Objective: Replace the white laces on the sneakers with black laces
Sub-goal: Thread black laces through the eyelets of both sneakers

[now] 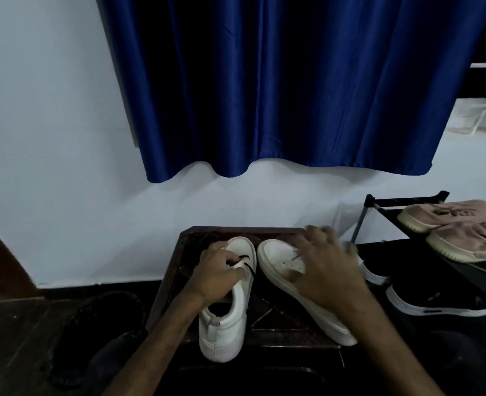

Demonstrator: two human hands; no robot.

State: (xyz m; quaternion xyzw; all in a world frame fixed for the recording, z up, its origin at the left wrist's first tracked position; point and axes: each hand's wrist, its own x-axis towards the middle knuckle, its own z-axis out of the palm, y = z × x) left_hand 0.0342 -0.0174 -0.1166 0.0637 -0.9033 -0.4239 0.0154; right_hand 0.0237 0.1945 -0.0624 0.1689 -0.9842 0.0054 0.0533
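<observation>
Rack [401, 202] with pink shoes [447, 214] beside sneakers [230, 324].

Dark table [277, 317]: left sneaker [227, 330], right sneaker [276, 261] side by side; black laces [204, 240] far-left corner.

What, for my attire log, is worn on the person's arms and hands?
Nothing shows: left hand and right hand carry no gloves, rings or watch; left forearm and right forearm are unsleeved to the frame's edge. The right fingertips are blurred.
</observation>
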